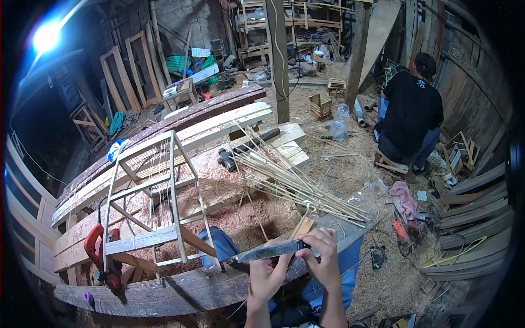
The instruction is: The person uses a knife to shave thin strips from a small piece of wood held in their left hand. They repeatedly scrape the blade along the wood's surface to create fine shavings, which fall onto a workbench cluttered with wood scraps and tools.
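In my right hand (322, 256) is the handle of a knife, its fingers closed round it. The knife's broad grey blade (265, 253) points left, roughly level above the near plank's edge. My left hand (267, 277) is closed against the underside of the blade, the thumb beside it; whatever its fingers pinch is hidden. A pale flat piece of wood (302, 227) shows just beyond my hands. Many thin split sticks (306, 188) lie in a loose pile on the bench past it. On the left stands a slender wooden frame (145, 240) strung with thin rods.
A red power tool (94, 246) rests at the bench's left end. A dark hammer-like tool (227, 159) lies among the boards. Wooden posts (278, 60) rise beyond. A person in black (413, 109) sits at the right, back turned. Shavings and curved slats (476, 218) lie around.
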A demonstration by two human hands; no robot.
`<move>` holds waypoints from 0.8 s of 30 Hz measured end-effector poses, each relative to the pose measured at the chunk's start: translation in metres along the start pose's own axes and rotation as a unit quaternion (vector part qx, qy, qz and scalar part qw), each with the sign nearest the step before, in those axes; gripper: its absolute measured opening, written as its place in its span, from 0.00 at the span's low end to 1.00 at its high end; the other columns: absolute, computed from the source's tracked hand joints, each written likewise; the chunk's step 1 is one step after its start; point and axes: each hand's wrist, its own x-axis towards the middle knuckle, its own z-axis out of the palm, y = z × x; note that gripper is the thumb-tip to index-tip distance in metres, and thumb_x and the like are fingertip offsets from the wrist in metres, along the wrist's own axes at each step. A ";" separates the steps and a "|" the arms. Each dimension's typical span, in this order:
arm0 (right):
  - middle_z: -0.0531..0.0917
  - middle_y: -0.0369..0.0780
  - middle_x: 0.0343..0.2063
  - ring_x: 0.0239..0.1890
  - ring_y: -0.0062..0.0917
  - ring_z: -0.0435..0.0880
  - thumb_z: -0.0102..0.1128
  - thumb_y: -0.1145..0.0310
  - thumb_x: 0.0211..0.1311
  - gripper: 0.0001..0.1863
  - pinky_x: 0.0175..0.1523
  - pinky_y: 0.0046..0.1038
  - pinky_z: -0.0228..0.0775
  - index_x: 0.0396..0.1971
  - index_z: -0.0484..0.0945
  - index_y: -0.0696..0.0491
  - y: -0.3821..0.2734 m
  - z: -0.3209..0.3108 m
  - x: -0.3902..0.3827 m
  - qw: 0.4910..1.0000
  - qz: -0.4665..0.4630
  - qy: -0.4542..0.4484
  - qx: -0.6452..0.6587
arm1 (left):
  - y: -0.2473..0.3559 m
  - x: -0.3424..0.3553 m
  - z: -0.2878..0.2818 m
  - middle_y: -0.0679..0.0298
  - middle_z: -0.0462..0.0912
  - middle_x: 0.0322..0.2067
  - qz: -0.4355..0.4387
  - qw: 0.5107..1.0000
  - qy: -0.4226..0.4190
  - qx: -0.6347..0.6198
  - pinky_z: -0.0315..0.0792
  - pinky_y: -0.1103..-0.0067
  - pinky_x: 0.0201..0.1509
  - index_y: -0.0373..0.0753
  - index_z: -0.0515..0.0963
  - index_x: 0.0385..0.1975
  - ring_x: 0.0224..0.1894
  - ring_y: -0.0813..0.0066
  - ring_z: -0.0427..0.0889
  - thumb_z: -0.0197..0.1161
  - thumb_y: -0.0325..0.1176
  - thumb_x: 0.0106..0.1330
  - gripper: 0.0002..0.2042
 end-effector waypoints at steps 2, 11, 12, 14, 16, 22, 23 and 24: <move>0.79 0.33 0.27 0.33 0.28 0.74 0.68 0.55 0.52 0.15 0.49 0.33 0.58 0.33 0.85 0.50 0.004 0.001 -0.002 1.000 0.000 0.018 0.000 | 0.003 -0.001 0.002 0.62 0.84 0.37 0.011 1.000 0.002 -0.002 0.74 0.83 0.43 0.28 0.79 0.42 0.39 0.83 0.79 0.60 0.22 0.69 0.06; 0.79 0.41 0.28 0.38 0.35 0.77 0.61 0.55 0.63 0.18 0.48 0.39 0.65 0.37 0.81 0.58 0.076 -0.052 -0.024 0.929 0.245 0.247 -0.126 | 0.042 -0.031 -0.035 0.67 0.83 0.28 -0.067 0.997 0.018 0.017 0.70 0.88 0.34 0.28 0.80 0.38 0.30 0.87 0.78 0.63 0.25 0.68 0.06; 0.79 0.41 0.27 0.37 0.36 0.77 0.59 0.54 0.66 0.21 0.47 0.39 0.66 0.37 0.80 0.60 0.094 -0.066 -0.033 0.925 0.204 0.284 -0.150 | 0.046 -0.032 -0.035 0.67 0.82 0.29 -0.068 0.997 0.036 -0.005 0.70 0.88 0.34 0.28 0.80 0.38 0.31 0.87 0.78 0.63 0.25 0.68 0.06; 0.78 0.41 0.28 0.36 0.36 0.76 0.57 0.51 0.68 0.23 0.48 0.39 0.65 0.37 0.80 0.61 0.068 -0.068 -0.027 0.929 0.211 0.281 -0.117 | 0.027 -0.011 -0.034 0.69 0.80 0.29 -0.037 0.998 0.038 0.023 0.67 0.89 0.34 0.28 0.78 0.40 0.30 0.89 0.74 0.60 0.24 0.70 0.05; 0.77 0.41 0.29 0.36 0.36 0.74 0.54 0.48 0.69 0.26 0.48 0.39 0.64 0.38 0.80 0.60 0.048 -0.057 -0.030 0.934 0.197 0.267 -0.131 | 0.021 0.001 -0.022 0.73 0.75 0.27 -0.103 0.994 0.043 0.014 0.63 0.89 0.30 0.30 0.77 0.43 0.28 0.91 0.69 0.57 0.28 0.73 0.07; 0.79 0.45 0.34 0.39 0.38 0.78 0.55 0.48 0.68 0.25 0.46 0.35 0.68 0.38 0.79 0.59 0.010 -0.024 -0.008 0.986 0.156 0.064 0.002 | 0.004 0.002 0.000 0.71 0.74 0.28 -0.165 0.978 -0.046 -0.115 0.60 0.90 0.26 0.32 0.75 0.47 0.28 0.91 0.66 0.56 0.33 0.74 0.10; 0.79 0.45 0.33 0.37 0.38 0.78 0.55 0.48 0.68 0.25 0.45 0.36 0.68 0.38 0.78 0.59 0.006 -0.019 -0.007 0.989 0.144 0.041 0.017 | 0.003 0.002 0.001 0.71 0.74 0.27 -0.163 0.976 -0.048 -0.134 0.60 0.90 0.26 0.33 0.75 0.47 0.27 0.91 0.67 0.58 0.33 0.74 0.11; 0.79 0.45 0.32 0.36 0.39 0.78 0.55 0.48 0.68 0.25 0.44 0.36 0.68 0.37 0.78 0.59 0.001 -0.015 -0.006 0.991 0.132 0.018 0.033 | 0.002 0.003 0.000 0.71 0.74 0.27 -0.163 0.976 -0.044 -0.135 0.60 0.89 0.26 0.33 0.75 0.46 0.27 0.90 0.67 0.58 0.33 0.73 0.10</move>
